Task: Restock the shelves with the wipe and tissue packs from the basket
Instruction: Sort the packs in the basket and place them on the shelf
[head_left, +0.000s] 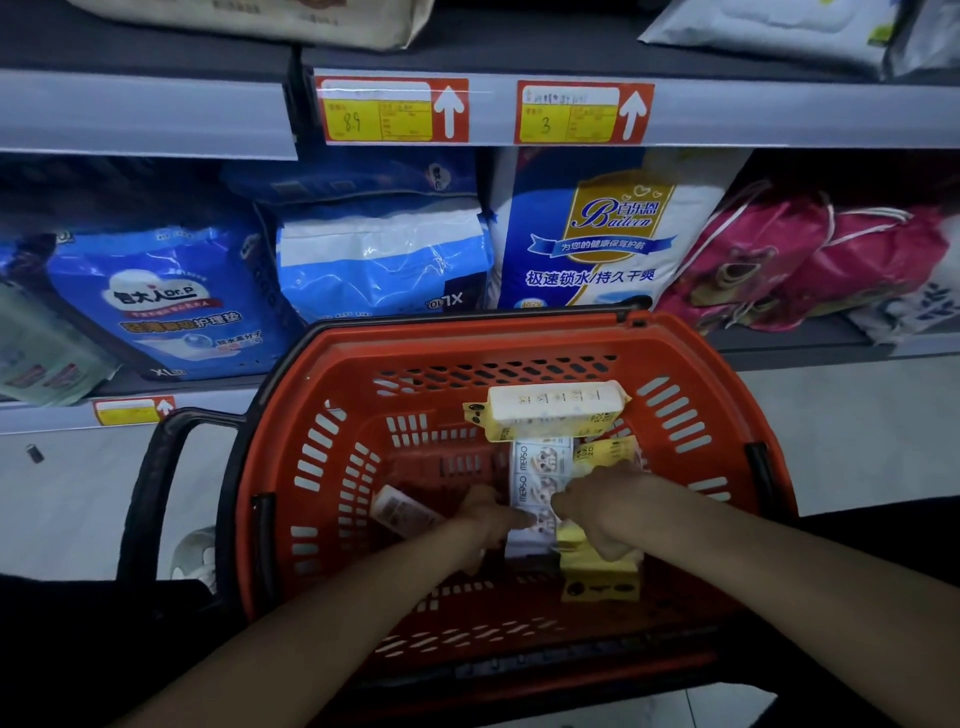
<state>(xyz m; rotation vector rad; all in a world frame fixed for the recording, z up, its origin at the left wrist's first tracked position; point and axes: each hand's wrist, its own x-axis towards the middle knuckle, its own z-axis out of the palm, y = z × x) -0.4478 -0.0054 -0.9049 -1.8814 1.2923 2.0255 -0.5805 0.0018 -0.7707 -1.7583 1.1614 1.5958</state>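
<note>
A red plastic basket (332, 467) stands on the floor before the shelves. Inside lie a cream and yellow tissue pack (553, 408) at the far side, a white pack printed MEPSO (540, 470) in the middle, a yellow pack (600, 579) nearer me and a small pinkish pack (402, 512) on the left. Both my hands are down in the basket. My left hand (491, 514) grips the near left end of the MEPSO pack. My right hand (605, 506) closes on that pack's right side, above the yellow pack.
The lower shelf (779, 338) behind the basket holds large blue and white care-pad bags (166, 301), a Baileen bag (597, 244) and pink bags (810, 265). Red and yellow price tags (395, 111) hang on the upper shelf edge. The basket's black handle (156, 483) juts left.
</note>
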